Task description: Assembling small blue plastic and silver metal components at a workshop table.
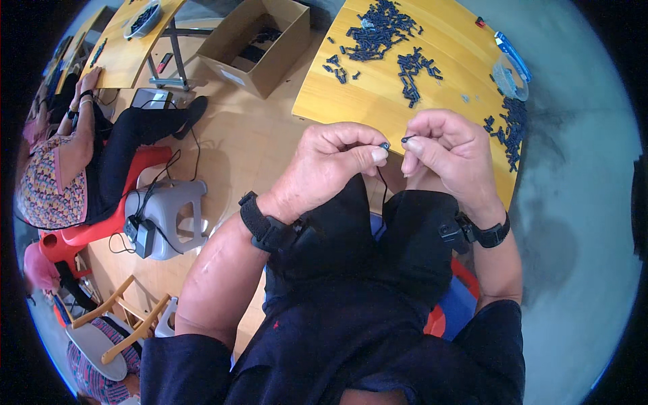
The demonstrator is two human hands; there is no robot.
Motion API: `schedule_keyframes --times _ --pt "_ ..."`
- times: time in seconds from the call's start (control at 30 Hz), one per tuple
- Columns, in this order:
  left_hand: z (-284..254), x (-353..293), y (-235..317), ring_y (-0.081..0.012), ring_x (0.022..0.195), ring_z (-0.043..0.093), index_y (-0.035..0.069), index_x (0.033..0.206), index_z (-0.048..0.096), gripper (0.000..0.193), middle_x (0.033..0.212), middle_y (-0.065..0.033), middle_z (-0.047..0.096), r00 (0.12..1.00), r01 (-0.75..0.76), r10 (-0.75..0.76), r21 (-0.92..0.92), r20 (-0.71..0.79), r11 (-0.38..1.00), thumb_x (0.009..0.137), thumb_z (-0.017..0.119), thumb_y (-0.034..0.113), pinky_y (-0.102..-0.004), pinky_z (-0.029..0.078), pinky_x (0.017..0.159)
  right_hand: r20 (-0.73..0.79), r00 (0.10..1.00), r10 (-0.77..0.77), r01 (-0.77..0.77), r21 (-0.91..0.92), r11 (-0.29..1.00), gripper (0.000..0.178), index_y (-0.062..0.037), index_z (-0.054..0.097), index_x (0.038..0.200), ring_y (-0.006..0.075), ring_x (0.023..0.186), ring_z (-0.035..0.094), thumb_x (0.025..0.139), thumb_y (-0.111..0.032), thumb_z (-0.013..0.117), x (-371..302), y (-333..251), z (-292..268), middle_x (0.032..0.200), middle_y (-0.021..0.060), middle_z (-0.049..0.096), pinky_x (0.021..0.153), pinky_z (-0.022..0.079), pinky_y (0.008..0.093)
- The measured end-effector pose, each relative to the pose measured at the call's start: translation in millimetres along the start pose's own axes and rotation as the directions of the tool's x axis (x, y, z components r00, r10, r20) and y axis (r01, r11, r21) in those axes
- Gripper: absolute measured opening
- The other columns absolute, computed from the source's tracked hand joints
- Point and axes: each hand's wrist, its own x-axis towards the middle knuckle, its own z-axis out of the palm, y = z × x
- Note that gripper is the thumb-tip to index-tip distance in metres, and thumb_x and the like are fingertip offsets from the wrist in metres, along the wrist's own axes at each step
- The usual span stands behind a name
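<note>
My left hand pinches a small black tube-like piece between thumb and forefinger. Close by on the right, my right hand grips another tiny dark piece by its fingertips. A narrow gap separates the two pieces. Below the left fingers hangs a thin black cord; whether it joins the piece I cannot tell. Both hands are above my lap, at the near edge of a yellow table. Loose black pieces lie on it in a large heap, a smaller cluster and a right-hand pile.
A clear plastic tub and a blue packet are at the table's right edge. An open cardboard box stands on the floor. Leftward are a grey stool with black cables, a seated person and a wooden chair.
</note>
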Motion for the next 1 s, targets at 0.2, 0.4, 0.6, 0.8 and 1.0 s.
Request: schedule_keyframes --times 0.2,0.4,0.6,0.8,1.0 --pt "0.5 -1.8 2.9 -0.0079 0.073 0.06 -0.001 0.1 0.067 0.015 0.083 -0.0022 0.066 0.999 0.015 -0.017 0.05 0.046 0.999 0.088 0.064 0.009 -0.0218 0.049 0.069 0.058 0.998 0.011 -0.003 -0.142 0.99 0.012 0.0045 0.065 0.097 0.0092 0.064 0.063 0.089 -0.003 0.06 -4.4 -4.7 0.4 0.076 0.0062 0.066 0.057 0.051 0.0201" --pt "-2.1 -1.4 0.6 -0.0076 0.074 0.059 -0.001 0.1 0.067 0.015 0.083 -0.0023 0.066 0.998 -0.004 0.001 0.047 0.064 0.999 0.089 0.064 0.008 -0.0218 0.049 0.069 0.055 0.998 -0.042 0.05 -0.146 0.988 0.013 0.0066 0.064 0.098 0.0101 0.065 0.063 0.089 -0.001 0.056 -3.1 -4.7 5.7 0.079 0.0073 0.064 0.057 0.051 0.0206" --pt "-2.0 -0.3 -1.4 -0.0078 0.074 0.059 -0.002 0.1 0.067 0.015 0.084 -0.0024 0.066 0.998 0.005 -0.01 0.062 0.069 0.998 0.088 0.063 0.007 -0.0219 0.049 0.069 0.112 0.985 -0.133 0.154 -0.206 0.966 0.013 0.0075 0.063 0.098 0.0109 0.066 0.063 0.089 0.002 0.055 -2.0 -0.5 5.5 0.082 0.0083 0.061 0.058 0.05 0.0213" --pt "-2.1 -0.8 -1.4 -0.0079 0.074 0.06 -0.001 0.101 0.067 0.015 0.084 -0.0025 0.066 0.997 -0.008 0.004 0.053 0.075 0.999 0.089 0.063 0.007 -0.0216 0.049 0.069 0.111 0.983 -0.15 0.173 -0.245 0.954 0.012 0.0068 0.063 0.097 0.0111 0.066 0.063 0.089 0.003 0.055 -1.2 -0.9 7.3 0.083 0.0082 0.06 0.058 0.05 0.0213" --pt "-3.1 -0.3 -1.7 -0.0077 0.074 0.06 -0.001 0.101 0.067 0.016 0.085 -0.0026 0.067 0.997 -0.018 0.012 0.075 0.077 0.997 0.089 0.063 0.007 -0.0214 0.049 0.069 0.12 0.979 -0.168 0.195 -0.277 0.941 0.011 0.0062 0.063 0.096 0.0113 0.065 0.063 0.088 0.003 0.055 0.4 -0.6 9.5 0.081 0.0083 0.06 0.058 0.05 0.0213"
